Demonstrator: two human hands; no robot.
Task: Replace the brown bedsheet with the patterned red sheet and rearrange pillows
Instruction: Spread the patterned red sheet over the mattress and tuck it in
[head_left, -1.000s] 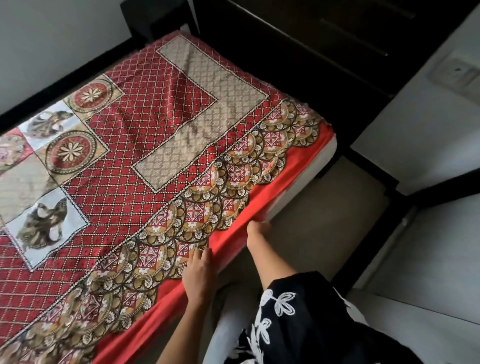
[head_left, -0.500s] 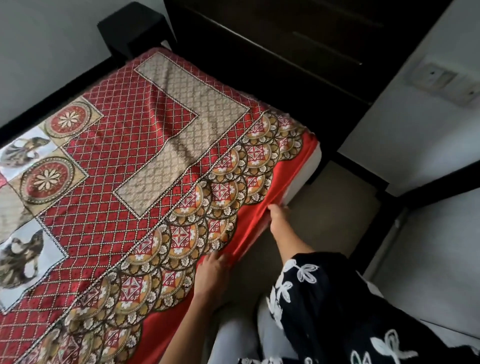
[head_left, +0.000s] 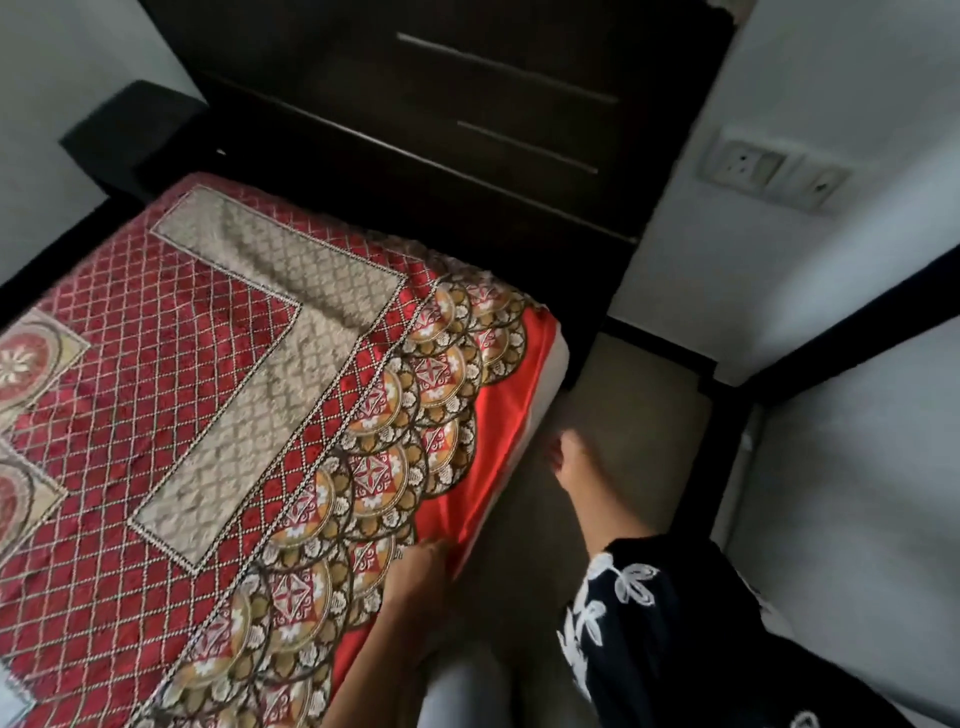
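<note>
Hands (head_left: 415, 577) (head_left: 576, 462) low along patterned red sheet's (head_left: 218, 395) hanging edge, right blurred

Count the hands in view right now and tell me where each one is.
2. The left hand rests on the red sheet's hanging edge; the right hand, blurred, is beside the mattress side nearer the corner.

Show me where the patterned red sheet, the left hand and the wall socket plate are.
patterned red sheet (head_left: 171, 415): head view, red lattice area on top of the bed.
left hand (head_left: 421, 577): head view, back of the hand, at the sheet's hanging edge.
wall socket plate (head_left: 774, 174): head view, plate's middle.
</note>
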